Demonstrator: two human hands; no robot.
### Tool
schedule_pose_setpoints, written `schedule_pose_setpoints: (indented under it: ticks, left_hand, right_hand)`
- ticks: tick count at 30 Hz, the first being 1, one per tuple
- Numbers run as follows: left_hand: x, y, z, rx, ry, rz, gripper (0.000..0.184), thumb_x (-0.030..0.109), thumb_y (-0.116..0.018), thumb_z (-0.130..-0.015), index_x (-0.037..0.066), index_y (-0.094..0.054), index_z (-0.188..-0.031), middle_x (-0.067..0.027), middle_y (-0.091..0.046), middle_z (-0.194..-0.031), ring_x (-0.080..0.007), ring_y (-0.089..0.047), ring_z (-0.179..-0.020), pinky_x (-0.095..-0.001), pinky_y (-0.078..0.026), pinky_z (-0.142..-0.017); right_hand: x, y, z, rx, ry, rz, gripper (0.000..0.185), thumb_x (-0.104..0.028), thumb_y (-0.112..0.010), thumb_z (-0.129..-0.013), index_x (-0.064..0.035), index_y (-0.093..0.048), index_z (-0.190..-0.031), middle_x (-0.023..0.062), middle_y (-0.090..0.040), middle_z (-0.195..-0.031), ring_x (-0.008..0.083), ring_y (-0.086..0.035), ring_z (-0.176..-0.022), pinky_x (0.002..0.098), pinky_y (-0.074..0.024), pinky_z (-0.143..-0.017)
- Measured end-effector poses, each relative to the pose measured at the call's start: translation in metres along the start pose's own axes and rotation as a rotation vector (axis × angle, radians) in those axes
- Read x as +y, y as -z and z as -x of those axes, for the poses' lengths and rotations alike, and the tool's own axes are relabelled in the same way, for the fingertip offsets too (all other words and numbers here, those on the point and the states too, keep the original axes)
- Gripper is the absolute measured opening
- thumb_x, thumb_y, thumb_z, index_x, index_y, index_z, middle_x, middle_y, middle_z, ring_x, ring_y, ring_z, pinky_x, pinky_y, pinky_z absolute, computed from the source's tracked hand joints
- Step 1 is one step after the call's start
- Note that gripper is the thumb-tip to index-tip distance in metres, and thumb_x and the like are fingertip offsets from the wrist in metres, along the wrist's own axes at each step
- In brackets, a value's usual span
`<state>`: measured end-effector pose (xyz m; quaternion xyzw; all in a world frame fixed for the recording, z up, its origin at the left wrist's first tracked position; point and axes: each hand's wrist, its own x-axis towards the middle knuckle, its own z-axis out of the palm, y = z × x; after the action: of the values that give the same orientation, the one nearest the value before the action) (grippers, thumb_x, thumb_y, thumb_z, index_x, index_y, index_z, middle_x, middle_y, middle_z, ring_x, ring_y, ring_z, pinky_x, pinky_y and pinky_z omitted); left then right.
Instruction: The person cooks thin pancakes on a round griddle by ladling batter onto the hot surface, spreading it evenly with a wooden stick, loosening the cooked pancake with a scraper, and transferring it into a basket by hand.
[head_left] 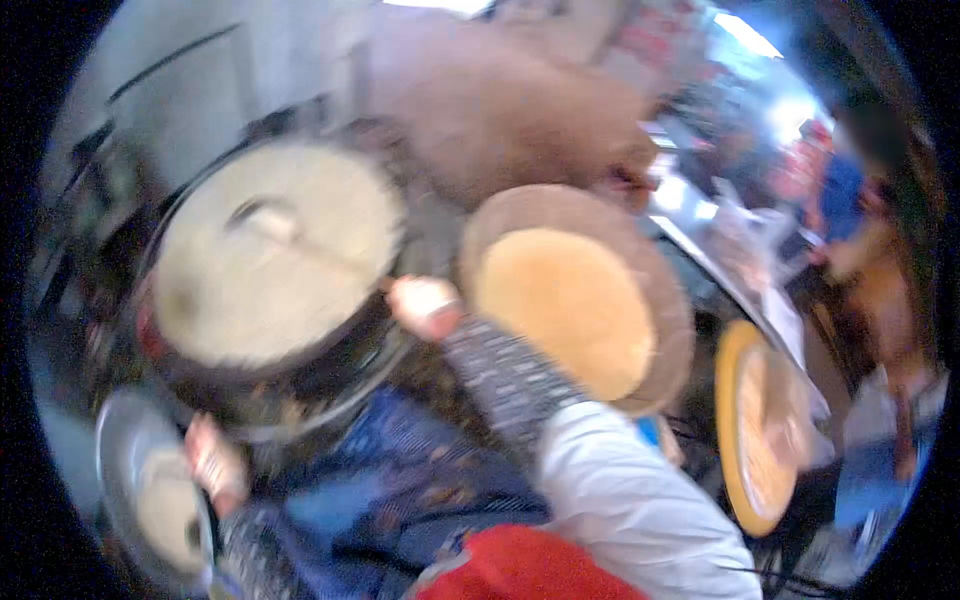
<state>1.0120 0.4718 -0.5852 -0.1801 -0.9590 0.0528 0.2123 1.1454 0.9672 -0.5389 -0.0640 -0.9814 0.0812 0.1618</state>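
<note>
A round griddle (280, 310) carries a wide pale layer of batter on the left. Closed on the thin handle of a long-handled tool (272, 222), my right hand (425, 303) is at the griddle's right edge; the tool's rounded head lies over the batter. My left hand (215, 462) is beside the inner rim of a metal bowl (118, 440) at the lower left, which holds pale batter. Motion blur smears its fingers, so its grip on the rim is unclear.
A wide brown basin (672, 330) with a tan, smooth content stands right of the griddle. Farther right are a yellow-rimmed round tray (735, 400) and plastic bags (745, 245). A large brown blurred shape (500, 110) is behind the basin. People show at the far right.
</note>
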Motion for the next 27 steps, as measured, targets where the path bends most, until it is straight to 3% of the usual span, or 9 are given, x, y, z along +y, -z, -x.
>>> schedule_pose_setpoints:
  ticks: [3,4,6,8,12,20,25,26,27]
  left_hand:
    - [0.022,0.054,0.016,-0.267,0.199,-0.007,0.055,0.017,-0.056,-0.087,0.008,-0.045,-0.141,-0.0098,-0.04,-0.151,-0.0267,-0.033,-0.141,-0.0513,-0.019,-0.116]
    - [0.03,0.071,0.028,-0.278,0.238,-0.034,0.054,0.02,-0.054,-0.09,0.008,-0.044,-0.141,-0.0098,-0.039,-0.152,-0.0267,-0.03,-0.143,-0.0529,-0.015,-0.117]
    - [0.062,0.093,0.059,-0.163,0.155,0.019,0.051,0.023,-0.051,-0.094,0.009,-0.044,-0.142,-0.0096,-0.037,-0.153,-0.0261,-0.03,-0.143,-0.0536,-0.015,-0.117]
    - [0.087,0.069,0.101,0.096,-0.161,0.108,0.049,0.025,-0.053,-0.092,0.006,-0.046,-0.137,-0.0118,-0.044,-0.146,-0.0297,-0.035,-0.14,-0.0579,-0.013,-0.116]
    - [0.139,0.096,0.054,-0.319,-0.22,0.256,0.056,0.03,-0.059,-0.086,0.001,-0.049,-0.133,-0.0175,-0.049,-0.14,-0.0343,-0.035,-0.139,-0.0586,-0.008,-0.118]
    - [0.116,0.071,0.069,-0.363,-0.171,0.064,0.065,0.031,-0.059,-0.087,-0.001,-0.039,-0.141,-0.0174,-0.039,-0.149,-0.0326,-0.029,-0.143,-0.0578,-0.004,-0.119]
    - [0.082,0.054,0.061,-0.237,-0.09,0.18,0.06,0.022,-0.068,-0.075,0.002,-0.052,-0.13,-0.0147,-0.049,-0.14,-0.0308,-0.036,-0.138,-0.0578,-0.009,-0.118]
    - [0.085,0.063,0.054,-0.242,-0.053,0.174,0.06,0.02,-0.068,-0.074,0.002,-0.053,-0.13,-0.0147,-0.051,-0.139,-0.0307,-0.037,-0.137,-0.0588,-0.009,-0.117]
    - [0.082,0.069,0.052,-0.266,-0.023,0.171,0.06,0.02,-0.067,-0.075,0.003,-0.052,-0.131,-0.015,-0.05,-0.14,-0.0306,-0.037,-0.137,-0.06,-0.008,-0.117]
  right_hand:
    - [0.012,-0.027,0.009,0.097,0.085,0.062,0.02,-0.021,-0.053,-0.088,-0.0032,-0.062,-0.088,0.0152,-0.068,-0.075,0.0324,-0.068,-0.073,0.0442,-0.0549,-0.066]
    - [-0.01,-0.001,0.019,-0.028,-0.168,-0.14,0.022,-0.023,-0.051,-0.092,-0.0036,-0.062,-0.093,0.0164,-0.068,-0.075,0.0338,-0.067,-0.073,0.0453,-0.0539,-0.066]
    - [-0.015,0.028,0.053,-0.151,0.003,-0.014,0.028,-0.026,-0.045,-0.097,-0.002,-0.059,-0.094,0.0169,-0.069,-0.078,0.0342,-0.068,-0.073,0.0458,-0.0531,-0.065]
    - [0.0,0.018,0.071,-0.063,-0.236,0.011,0.023,-0.025,-0.053,-0.092,-0.0052,-0.064,-0.089,0.0127,-0.07,-0.074,0.0308,-0.069,-0.07,0.0429,-0.0536,-0.061]
    - [-0.012,-0.009,-0.003,-0.141,-0.186,-0.044,0.028,-0.026,-0.048,-0.096,-0.0009,-0.061,-0.095,0.0198,-0.07,-0.083,0.0364,-0.068,-0.078,0.046,-0.0534,-0.068]
    - [-0.005,-0.003,0.003,-0.217,-0.225,-0.028,0.023,-0.021,-0.051,-0.092,-0.0004,-0.06,-0.098,0.0182,-0.071,-0.088,0.0341,-0.069,-0.083,0.0456,-0.0543,-0.07]
    - [0.033,-0.055,0.012,0.396,0.216,0.293,0.015,-0.013,-0.07,-0.064,-0.0111,-0.06,-0.052,0.009,-0.064,-0.061,0.019,-0.058,-0.052,0.038,-0.0498,-0.049]
    - [0.011,-0.004,0.007,-0.109,-0.128,0.025,0.019,-0.016,-0.047,-0.092,-0.0086,-0.061,-0.082,0.0115,-0.06,-0.07,0.0296,-0.063,-0.068,0.0417,-0.0544,-0.064]
    - [0.044,-0.055,-0.001,-0.064,0.041,-0.017,0.021,-0.019,-0.047,-0.094,-0.0044,-0.062,-0.092,0.0148,-0.065,-0.078,0.0321,-0.066,-0.076,0.0434,-0.0548,-0.068]
